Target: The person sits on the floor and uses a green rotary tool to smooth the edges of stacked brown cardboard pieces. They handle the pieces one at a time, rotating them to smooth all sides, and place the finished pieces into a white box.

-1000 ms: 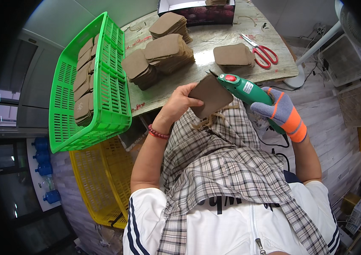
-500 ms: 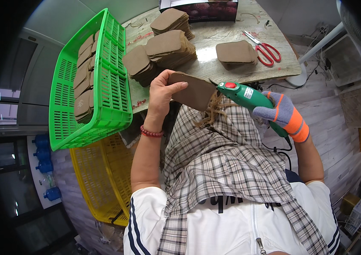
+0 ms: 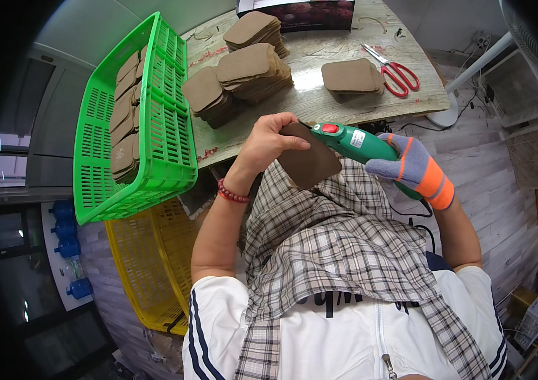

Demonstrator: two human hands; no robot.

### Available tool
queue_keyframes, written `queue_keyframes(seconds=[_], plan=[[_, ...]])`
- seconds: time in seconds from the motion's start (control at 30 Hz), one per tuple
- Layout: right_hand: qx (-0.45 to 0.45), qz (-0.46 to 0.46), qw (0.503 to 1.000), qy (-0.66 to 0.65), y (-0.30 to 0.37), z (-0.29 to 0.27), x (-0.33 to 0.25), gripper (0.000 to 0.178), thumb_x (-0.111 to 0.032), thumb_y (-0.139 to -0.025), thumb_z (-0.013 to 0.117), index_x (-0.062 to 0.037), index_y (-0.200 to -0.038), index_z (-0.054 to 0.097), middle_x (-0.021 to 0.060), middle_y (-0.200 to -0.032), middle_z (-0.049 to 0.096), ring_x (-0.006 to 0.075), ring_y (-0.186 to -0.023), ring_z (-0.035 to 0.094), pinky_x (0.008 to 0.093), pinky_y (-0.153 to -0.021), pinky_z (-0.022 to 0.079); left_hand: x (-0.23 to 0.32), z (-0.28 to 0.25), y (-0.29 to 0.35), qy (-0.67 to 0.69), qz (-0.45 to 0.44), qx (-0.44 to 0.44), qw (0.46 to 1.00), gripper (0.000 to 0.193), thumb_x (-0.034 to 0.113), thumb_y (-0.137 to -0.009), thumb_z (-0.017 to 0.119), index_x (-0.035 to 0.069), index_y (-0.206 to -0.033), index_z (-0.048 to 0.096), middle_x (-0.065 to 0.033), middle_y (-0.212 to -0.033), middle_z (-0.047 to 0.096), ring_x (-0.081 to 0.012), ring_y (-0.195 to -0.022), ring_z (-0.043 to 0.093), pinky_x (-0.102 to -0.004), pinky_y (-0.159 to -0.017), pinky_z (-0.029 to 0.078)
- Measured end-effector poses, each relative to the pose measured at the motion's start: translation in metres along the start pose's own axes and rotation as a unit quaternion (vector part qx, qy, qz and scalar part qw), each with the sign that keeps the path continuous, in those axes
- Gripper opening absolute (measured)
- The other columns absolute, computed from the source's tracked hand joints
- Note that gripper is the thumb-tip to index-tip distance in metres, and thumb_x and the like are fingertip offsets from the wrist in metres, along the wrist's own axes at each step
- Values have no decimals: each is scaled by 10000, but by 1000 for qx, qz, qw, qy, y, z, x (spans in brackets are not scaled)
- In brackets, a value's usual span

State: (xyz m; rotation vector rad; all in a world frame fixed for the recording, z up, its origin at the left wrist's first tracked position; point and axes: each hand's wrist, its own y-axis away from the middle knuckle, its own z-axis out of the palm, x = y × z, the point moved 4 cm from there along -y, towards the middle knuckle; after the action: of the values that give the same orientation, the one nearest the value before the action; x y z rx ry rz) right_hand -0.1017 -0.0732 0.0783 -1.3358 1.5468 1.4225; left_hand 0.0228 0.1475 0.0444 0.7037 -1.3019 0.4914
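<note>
I see the brown leather-like piece (image 3: 310, 163) held in front of the chest, above the plaid cloth (image 3: 338, 253) on the lap and just short of the table (image 3: 357, 104) edge. My left hand (image 3: 273, 140) pinches its upper left corner, thumb on the near face and fingers curled over the top edge; the piece hangs down and to the right from that grip, its long axis running roughly from upper left to lower right. My right hand (image 3: 416, 170), in a grey and orange glove, is wrapped closed around the green powered cutter (image 3: 360, 144), whose body lies almost level, nose pointing left. The nose meets the top right edge of the piece, just beside the left fingertips; I cannot tell whether the blade is in the material. The left hand is the nearer one to the piece. The left forearm rises steeply from the lower edge; the right comes in from the right. Stacks of similar pieces (image 3: 253, 69) lie on the table, and red scissors (image 3: 398, 73) further right.
</note>
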Motion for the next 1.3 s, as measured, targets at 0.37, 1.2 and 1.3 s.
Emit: queue_keyframes(seconds=[0.37, 1.2, 1.3], plan=[[117, -23, 991, -53, 7, -23, 8, 395, -250, -794, 723, 8, -1062, 592, -11, -788, 587, 28, -671, 490, 205, -588, 424, -10, -28, -24, 27, 15, 123, 992, 341, -58, -782, 621, -2, -1111, 548, -74, -972, 632, -130, -855, 604, -249, -762, 492], [176, -47, 979, -92, 17, -31, 34, 339, -230, -802, 721, 9, -1012, 603, -24, -720, 578, 28, -584, 482, 197, -524, 401, 49, -186, -91, -571, 102, 190, 792, 633, 123, -691, 710, 131, -1291, 508, -125, -1294, 502, -292, -1280, 378, -393, -1051, 330], [180, -42, 981, -64, 17, -29, 33, 343, -234, -797, 725, 7, -1009, 604, -28, -725, 572, 28, -601, 475, 201, -537, 400, 63, -172, -84, -596, 107, 203, 770, 660, 120, -636, 755, 128, -1260, 540, -126, -1215, 529, -319, -1220, 405, -383, -1035, 346]])
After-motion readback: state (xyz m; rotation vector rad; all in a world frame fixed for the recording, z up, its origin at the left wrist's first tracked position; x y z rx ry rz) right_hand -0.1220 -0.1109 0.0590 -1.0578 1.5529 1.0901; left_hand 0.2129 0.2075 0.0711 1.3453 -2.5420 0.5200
